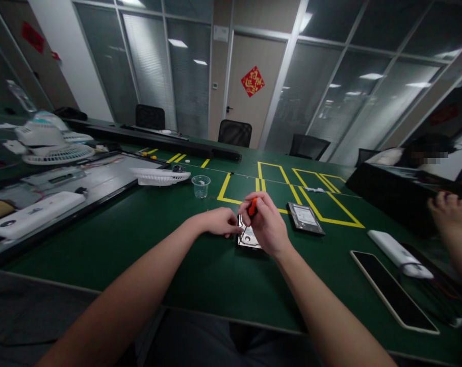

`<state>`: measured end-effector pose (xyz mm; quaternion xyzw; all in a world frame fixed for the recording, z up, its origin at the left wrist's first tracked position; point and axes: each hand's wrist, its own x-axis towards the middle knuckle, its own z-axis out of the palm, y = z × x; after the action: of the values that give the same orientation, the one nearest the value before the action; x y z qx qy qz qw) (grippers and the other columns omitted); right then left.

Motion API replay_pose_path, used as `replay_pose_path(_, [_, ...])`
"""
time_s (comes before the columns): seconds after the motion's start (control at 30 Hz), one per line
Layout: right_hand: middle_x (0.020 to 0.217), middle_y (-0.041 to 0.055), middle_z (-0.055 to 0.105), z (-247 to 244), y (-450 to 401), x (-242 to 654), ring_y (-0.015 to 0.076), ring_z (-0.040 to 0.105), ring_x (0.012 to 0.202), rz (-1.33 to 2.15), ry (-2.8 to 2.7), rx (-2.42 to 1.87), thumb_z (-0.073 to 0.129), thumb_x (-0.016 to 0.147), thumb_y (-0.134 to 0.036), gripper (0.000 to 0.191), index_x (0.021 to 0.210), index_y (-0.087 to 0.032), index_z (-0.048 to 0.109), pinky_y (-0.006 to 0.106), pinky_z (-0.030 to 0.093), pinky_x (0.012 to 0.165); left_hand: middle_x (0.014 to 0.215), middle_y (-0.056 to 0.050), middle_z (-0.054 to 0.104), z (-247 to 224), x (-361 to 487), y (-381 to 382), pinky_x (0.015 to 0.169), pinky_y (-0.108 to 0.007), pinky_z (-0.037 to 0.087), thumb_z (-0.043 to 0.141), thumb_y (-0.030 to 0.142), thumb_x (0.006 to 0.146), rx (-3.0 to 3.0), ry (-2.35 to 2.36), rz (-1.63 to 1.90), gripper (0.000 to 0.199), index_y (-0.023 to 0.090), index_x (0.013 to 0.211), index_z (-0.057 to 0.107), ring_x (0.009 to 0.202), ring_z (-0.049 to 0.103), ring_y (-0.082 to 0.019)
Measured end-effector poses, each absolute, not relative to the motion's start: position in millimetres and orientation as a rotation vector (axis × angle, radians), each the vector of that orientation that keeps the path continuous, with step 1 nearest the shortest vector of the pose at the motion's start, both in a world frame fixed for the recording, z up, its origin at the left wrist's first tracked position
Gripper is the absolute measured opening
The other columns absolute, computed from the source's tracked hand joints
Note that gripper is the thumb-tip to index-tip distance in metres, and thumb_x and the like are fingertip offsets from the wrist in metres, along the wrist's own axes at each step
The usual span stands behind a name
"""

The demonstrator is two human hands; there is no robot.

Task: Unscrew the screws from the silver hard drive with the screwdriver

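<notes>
A hard drive (248,238) with a shiny silver face lies on the green table in front of me. My right hand (267,221) is wrapped round a screwdriver (253,206) with an orange and black handle. Its thin shaft slants down to the drive's face; whether the tip sits in a screw is too small to tell. My left hand (220,222) is closed at the drive's left edge, fingers curled against it. Part of the drive is hidden under my right hand. A second hard drive (305,218), with a white label, lies to the right.
A clear plastic cup (201,187) stands left of the drive, near a white fan part (160,176). Yellow tape outlines (341,223) mark the table. At right are a phone (393,290), a white power bank (399,253) with a cable, and another person's hand (455,214) beside a black box (387,196).
</notes>
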<state>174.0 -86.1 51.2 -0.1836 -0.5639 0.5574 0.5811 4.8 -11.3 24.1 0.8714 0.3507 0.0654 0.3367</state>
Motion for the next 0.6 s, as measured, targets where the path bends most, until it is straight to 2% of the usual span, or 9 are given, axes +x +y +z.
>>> replay_pose_path(0.1, [0.076, 0.0016, 0.062, 53.8, -89.2, 170.7, 0.0136, 0.049, 0.062, 1.322, -1.315, -0.401, 0.044, 0.102, -0.039, 0.025, 0.101, -0.021, 0.062, 0.028, 0.044, 0.06, 0.068, -0.002, 0.068, 20.2, 6.2, -9.9, 0.064, -0.025, 0.041, 0.063, 0.053, 0.091, 2.277, 0.881, 0.239, 0.039, 0.017, 0.077, 0.068, 0.059, 0.058, -0.014])
replay_pose_path(0.23, [0.072, 0.001, 0.061, 53.5, -89.7, 169.8, 0.0128, 0.049, 0.061, 1.312, -1.306, -0.398, 0.045, 0.102, -0.036, 0.023, 0.098, -0.02, 0.062, 0.027, 0.04, 0.06, 0.068, -0.002, 0.069, 19.7, 6.1, -8.7, 0.062, -0.026, 0.041, 0.063, 0.054, 0.09, 2.253, 0.892, 0.215, 0.039, 0.017, 0.079, 0.07, 0.058, 0.058, -0.013])
replay_pose_path(0.6, [0.073, 0.0008, 0.06, 52.8, -90.1, 170.8, 0.014, 0.048, 0.061, 1.29, -1.318, -0.439, 0.047, 0.102, -0.039, 0.023, 0.097, -0.022, 0.061, 0.028, 0.037, 0.059, 0.068, -0.002, 0.068, 18.0, 5.6, -6.6, 0.066, -0.027, 0.041, 0.066, 0.055, 0.087, 2.255, 0.893, 0.255, 0.039, 0.017, 0.081, 0.071, 0.06, 0.057, -0.014])
